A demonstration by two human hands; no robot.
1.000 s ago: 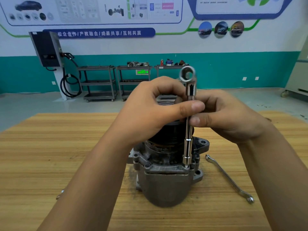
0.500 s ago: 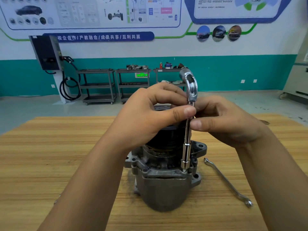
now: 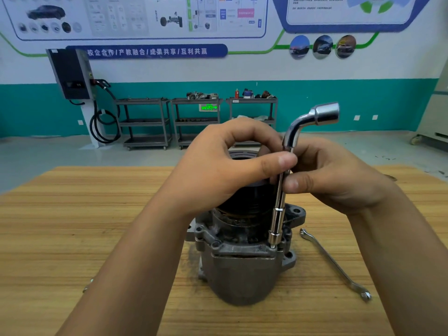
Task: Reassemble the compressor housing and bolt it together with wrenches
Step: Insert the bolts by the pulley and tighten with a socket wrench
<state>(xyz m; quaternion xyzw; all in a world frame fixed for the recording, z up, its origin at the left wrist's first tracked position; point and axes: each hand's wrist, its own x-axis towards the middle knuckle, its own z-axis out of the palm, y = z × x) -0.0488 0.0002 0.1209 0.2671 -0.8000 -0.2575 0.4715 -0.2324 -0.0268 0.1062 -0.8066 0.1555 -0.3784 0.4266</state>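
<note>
Compressor housing (image 3: 242, 270) stands upright at table (image 3: 72, 226) centre, halves mated. My left hand (image 3: 218, 175) and right hand (image 3: 339, 180) both pinch the socket wrench (image 3: 278, 214), seated on the 4 o'clock flange bolt. I judge bolting unfinished; spanner (image 3: 334, 265) idle at 3 o'clock.

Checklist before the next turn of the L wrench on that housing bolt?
1. Lower socket of the chrome L-shaped socket wrench over the flange bolt: ok.
2. Wrench shaft near upright: ok.
3. Grip: left hand and right hand pinch the shaft: ok.
4. Base: grey cast-metal compressor housing stands on the wooden table: ok; steadied by a hand: cannot tell.
5. Spare: flat chrome spanner lies right of the housing, untouched: ok.
6. Bolt tightness: cannot tell.
</note>
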